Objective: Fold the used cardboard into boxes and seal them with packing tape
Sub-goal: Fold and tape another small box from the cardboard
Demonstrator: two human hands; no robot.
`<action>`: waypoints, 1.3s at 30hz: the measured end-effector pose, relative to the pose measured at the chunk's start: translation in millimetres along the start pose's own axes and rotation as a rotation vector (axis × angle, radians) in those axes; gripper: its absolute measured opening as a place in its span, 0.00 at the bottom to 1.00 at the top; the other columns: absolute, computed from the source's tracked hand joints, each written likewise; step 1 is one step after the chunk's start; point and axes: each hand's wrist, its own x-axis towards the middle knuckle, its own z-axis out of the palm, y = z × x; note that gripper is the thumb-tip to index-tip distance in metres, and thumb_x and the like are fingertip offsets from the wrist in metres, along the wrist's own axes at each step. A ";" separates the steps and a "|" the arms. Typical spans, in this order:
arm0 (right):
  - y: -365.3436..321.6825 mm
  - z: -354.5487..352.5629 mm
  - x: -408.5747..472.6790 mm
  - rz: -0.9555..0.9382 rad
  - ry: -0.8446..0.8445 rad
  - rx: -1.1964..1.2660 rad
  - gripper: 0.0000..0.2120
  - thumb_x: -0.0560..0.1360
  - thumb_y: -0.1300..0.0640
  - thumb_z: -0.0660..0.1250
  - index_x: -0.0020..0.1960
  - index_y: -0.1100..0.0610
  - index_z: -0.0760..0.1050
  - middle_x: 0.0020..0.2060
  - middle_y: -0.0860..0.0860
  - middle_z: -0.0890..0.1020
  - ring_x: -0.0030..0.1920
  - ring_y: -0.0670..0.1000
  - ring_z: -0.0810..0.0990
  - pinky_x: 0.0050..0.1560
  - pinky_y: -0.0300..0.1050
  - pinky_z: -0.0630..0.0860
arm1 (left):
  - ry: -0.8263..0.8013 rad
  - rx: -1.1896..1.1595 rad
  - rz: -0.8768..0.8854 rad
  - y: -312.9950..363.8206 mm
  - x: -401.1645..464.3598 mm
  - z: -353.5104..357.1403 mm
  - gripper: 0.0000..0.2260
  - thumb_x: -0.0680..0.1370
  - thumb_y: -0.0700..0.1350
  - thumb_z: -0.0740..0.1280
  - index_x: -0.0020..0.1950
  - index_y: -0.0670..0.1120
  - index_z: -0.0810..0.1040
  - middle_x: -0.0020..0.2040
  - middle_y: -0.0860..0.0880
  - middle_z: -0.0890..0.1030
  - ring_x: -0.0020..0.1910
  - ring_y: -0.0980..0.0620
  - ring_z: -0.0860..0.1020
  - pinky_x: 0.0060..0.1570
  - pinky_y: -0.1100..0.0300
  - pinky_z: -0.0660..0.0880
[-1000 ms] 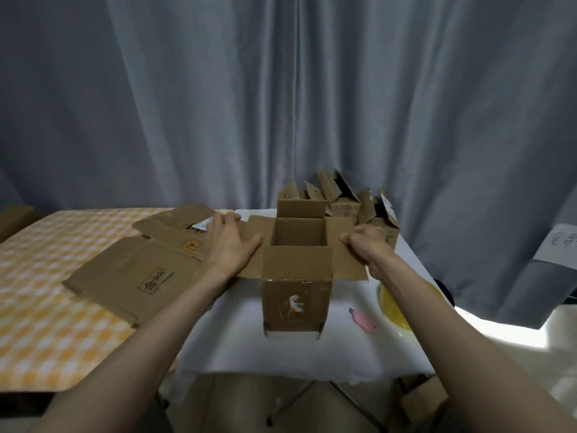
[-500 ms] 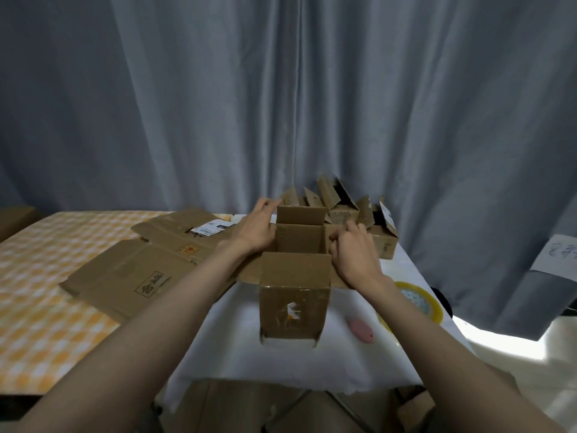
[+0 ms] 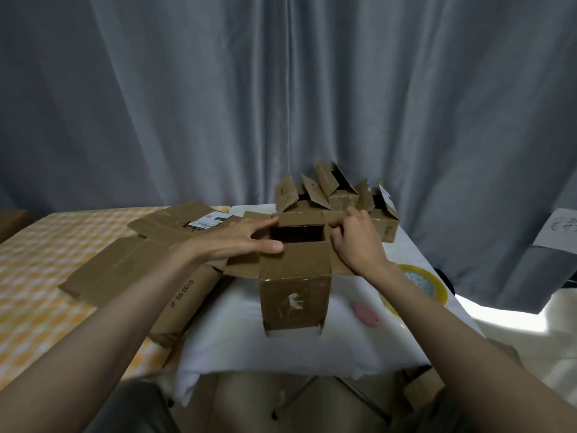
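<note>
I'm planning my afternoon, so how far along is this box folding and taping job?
Done: several small folded boxes stand at the table's far edge. In hand: one open box stands upright, top flaps spread, with the left hand and right hand at its opening. Left: closing and taping it; the tape roll lies untouched, and flat cardboard waits.

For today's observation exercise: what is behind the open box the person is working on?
Behind the open box sits a cluster of small cardboard boxes with flaps up, then a grey curtain. The right hand and the box's far flap cover their lower parts.
</note>
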 end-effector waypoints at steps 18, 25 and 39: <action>-16.1 -18.6 8.5 0.484 -0.087 0.861 0.17 0.81 0.54 0.64 0.68 0.53 0.75 0.55 0.45 0.79 0.60 0.48 0.76 0.53 0.38 0.73 | 0.219 0.442 -0.002 5.0 26.8 27.6 0.44 0.69 0.78 0.55 0.78 0.53 0.65 0.77 0.52 0.65 0.73 0.49 0.61 0.71 0.49 0.57; -23.7 11.0 -10.0 0.048 -0.300 0.250 0.22 0.84 0.44 0.54 0.76 0.47 0.67 0.74 0.53 0.64 0.73 0.56 0.61 0.71 0.50 0.58 | 0.416 0.211 -0.045 11.4 19.3 30.1 0.40 0.72 0.67 0.70 0.78 0.50 0.64 0.80 0.49 0.59 0.78 0.47 0.57 0.74 0.49 0.58; -26.4 20.8 -14.7 0.315 -0.311 0.740 0.23 0.81 0.52 0.65 0.76 0.49 0.68 0.79 0.53 0.61 0.78 0.54 0.60 0.77 0.55 0.61 | 0.383 -0.173 -0.178 34.8 22.1 49.9 0.26 0.83 0.55 0.60 0.80 0.48 0.61 0.81 0.51 0.58 0.79 0.50 0.58 0.75 0.56 0.54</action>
